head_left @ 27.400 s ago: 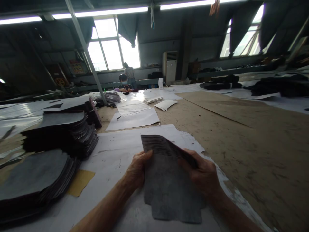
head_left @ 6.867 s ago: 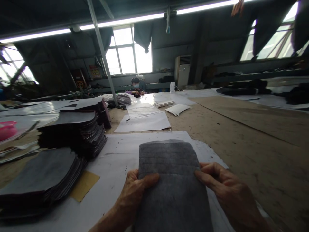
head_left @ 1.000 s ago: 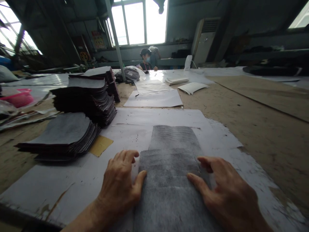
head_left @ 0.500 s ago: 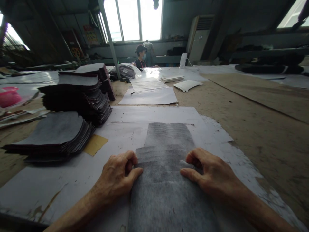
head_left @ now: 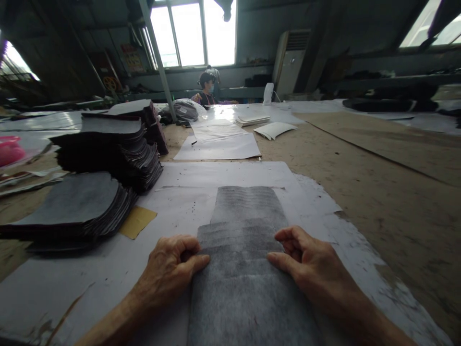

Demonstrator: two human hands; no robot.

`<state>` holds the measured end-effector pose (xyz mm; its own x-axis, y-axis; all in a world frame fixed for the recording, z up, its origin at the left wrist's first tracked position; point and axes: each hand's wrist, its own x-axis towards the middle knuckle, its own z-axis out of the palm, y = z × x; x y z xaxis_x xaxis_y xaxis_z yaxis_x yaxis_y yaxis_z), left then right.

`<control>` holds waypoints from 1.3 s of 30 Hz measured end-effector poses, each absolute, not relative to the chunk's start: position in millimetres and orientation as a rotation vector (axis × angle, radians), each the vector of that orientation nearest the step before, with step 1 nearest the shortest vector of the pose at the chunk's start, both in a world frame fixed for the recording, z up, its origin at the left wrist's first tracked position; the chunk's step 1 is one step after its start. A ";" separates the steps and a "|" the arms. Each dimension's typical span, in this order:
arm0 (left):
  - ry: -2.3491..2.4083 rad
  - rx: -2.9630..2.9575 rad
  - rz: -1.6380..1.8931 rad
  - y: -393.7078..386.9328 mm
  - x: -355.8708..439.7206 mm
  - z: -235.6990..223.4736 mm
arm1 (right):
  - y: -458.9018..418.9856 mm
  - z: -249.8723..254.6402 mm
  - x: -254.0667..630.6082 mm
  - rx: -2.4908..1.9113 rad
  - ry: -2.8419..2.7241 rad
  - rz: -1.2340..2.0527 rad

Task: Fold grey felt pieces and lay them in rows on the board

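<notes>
Grey fabric pieces (head_left: 248,307) lie overlapped in a row in front of me, their upper edges stepped one behind another. The farthest piece (head_left: 248,199) is narrower, with faint cross ridges. At the left edge, my left hand (head_left: 176,262) has curled fingers, its thumb on top of the fabric and its fingertips at the side. Across from it, my right hand (head_left: 306,262) rests its thumb on the right edge. Its index finger is held apart from the thumb, with a gap between them; the other fingers are curled. White paper (head_left: 173,206) lies beneath the fabric.
Stacks of dark, grey-faced pieces (head_left: 72,197) (head_left: 111,154) stand at the left, beside a yellow card (head_left: 138,222). White sheets (head_left: 219,146) and curved white pieces (head_left: 275,129) lie farther back. A pink container (head_left: 10,150) is far left. Two people (head_left: 207,91) are beyond the table.
My right fingers have parted from the thumb, and the pale raised strip between them no longer shows. My left hand stays at the left edge. The view has shifted slightly.
</notes>
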<state>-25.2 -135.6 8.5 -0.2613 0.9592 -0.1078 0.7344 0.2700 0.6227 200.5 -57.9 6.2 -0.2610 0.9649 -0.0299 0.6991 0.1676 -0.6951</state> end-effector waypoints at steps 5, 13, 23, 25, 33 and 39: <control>2.018 1.436 0.678 -134.6 -26.8 6.7 | -57.3 8.5 199.9 -1.576 -2.021 0.890; 2.047 1.513 0.646 -134.2 -22.2 9.5 | -55.3 10.1 199.3 -1.560 -2.034 0.923; 2.234 1.938 0.951 -160.1 -27.4 6.4 | -62.7 9.3 210.9 -1.203 -2.248 0.210; 2.165 2.339 0.890 -172.7 -19.0 -0.9 | -69.1 8.4 211.7 -0.995 -2.307 0.028; 1.724 2.740 0.464 -192.9 10.9 -27.3 | -93.7 -3.1 207.4 -0.587 -2.749 -0.165; 1.852 2.459 0.538 -188.6 6.5 -3.0 | -74.9 6.5 212.4 -0.845 -2.540 0.039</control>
<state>6.5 -188.6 -3.0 0.2383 0.9354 0.2613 0.9298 -0.2975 0.2168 212.4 -74.9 6.5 -0.7057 0.5735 0.4161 0.5604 0.8111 -0.1676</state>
